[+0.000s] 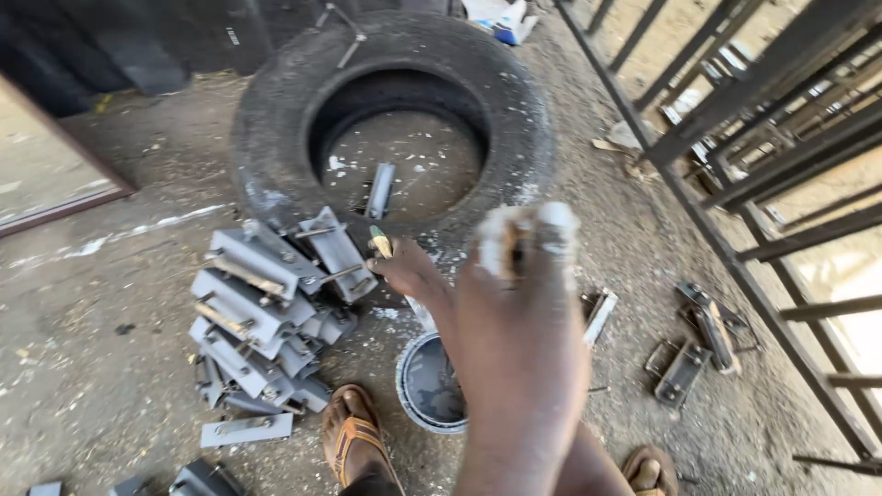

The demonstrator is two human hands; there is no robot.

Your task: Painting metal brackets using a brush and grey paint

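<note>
A paint-smeared right hand point(519, 312) rises close to the camera, its white-coated fingers point(558, 225) curled shut, whether around anything cannot be told. Beneath it sits a round grey paint tin point(424, 386). The left hand point(409, 271) pinches a small yellow-green brush point(379, 242) beside stacked grey-painted metal brackets point(262, 312). Beyond lies a worn black tyre point(390, 101).

The right hand point(519, 321) fills the near view, blurred, its paint-whitened fingertips point(556, 225) smeared by motion; whether it grips anything cannot be told. It hides the far rim of the paint tin point(427, 386) and part of a metal bracket point(599, 312). The left hand point(409, 271) is half covered, only the tip of its brush point(379, 242) showing. Both sandalled feet point(354, 445) are cut by the bottom edge.
</note>
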